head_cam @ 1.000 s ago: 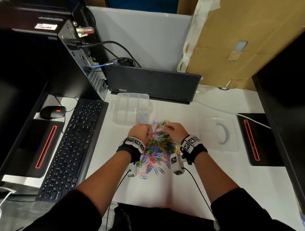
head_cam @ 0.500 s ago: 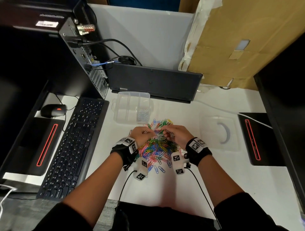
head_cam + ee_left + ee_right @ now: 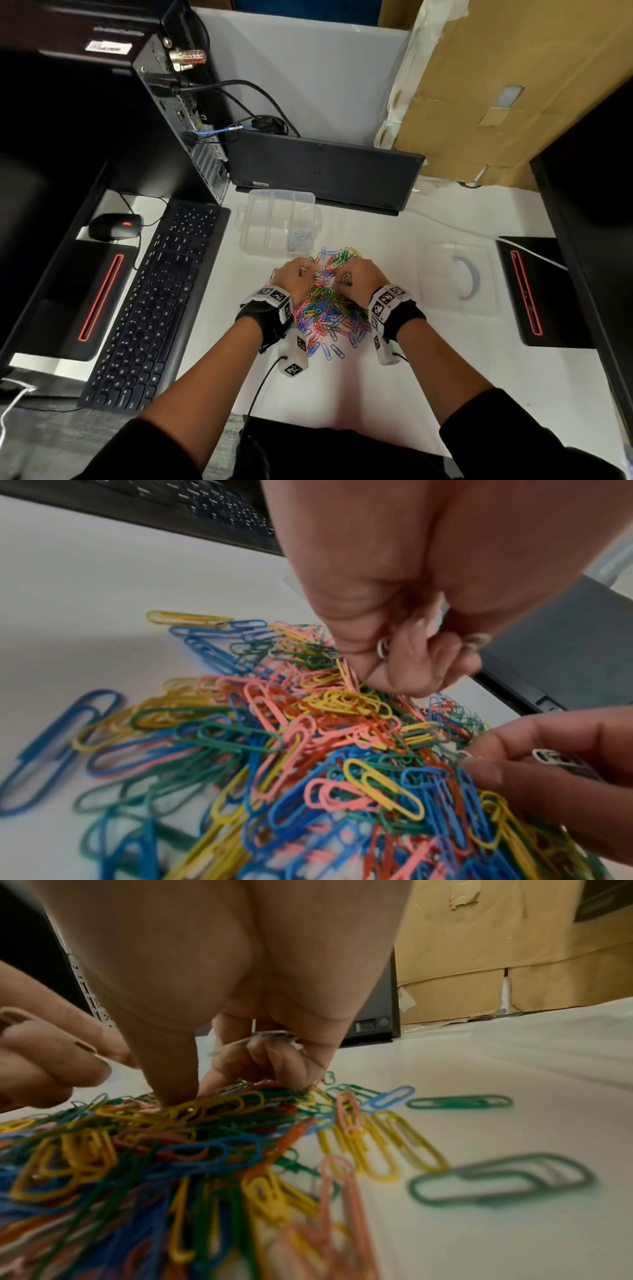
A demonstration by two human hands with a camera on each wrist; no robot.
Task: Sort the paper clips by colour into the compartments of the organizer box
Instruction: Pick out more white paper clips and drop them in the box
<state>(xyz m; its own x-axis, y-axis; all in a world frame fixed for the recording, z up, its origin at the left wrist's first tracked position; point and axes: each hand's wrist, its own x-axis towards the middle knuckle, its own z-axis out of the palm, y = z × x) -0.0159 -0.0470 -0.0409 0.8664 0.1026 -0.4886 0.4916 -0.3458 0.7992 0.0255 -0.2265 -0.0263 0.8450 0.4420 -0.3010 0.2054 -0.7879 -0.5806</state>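
Fingertips of both hands are hidden from the head cam by the backs of the hands; wrist cams are blurred near the lens, so exact clip counts in either grip can't be told. The heap of mixed plastic-coated paper clips (image 3: 329, 308) (blue, green, yellow, pink, orange) is too tangled to count and is partly covered by wrists & wrist cameras.

Left hand (image 3: 295, 277): fingers curled, gripping a few silver metal paper clips (image 3: 383, 648) in the fist just above the heap's far left side. Right hand (image 3: 359, 277): fingers curled too, bunching more silver clips (image 3: 270, 1037) against the palm, while thumb and forefinger tips press into the heap. The hands sit close together but don't touch.

Containers: 1 clear plastic organizer box (image 3: 274, 209), lid off, just beyond the heap, near the black keyboard (image 3: 154, 301). Dividers are see-through, so the compartment count is unclear. Only the near-right compartment holds anything: a small pile of silver clips (image 3: 300, 237); the others look bare. 1 clear flat plastic lid (image 3: 455, 274) lies right of the heap, well apart from the box.

Loose strays: 1 green clip (image 3: 459, 1102) lying flat apart from the heap on the white desk (image 3: 411, 394), and a second green one, blurred, closer to the right wrist cam.
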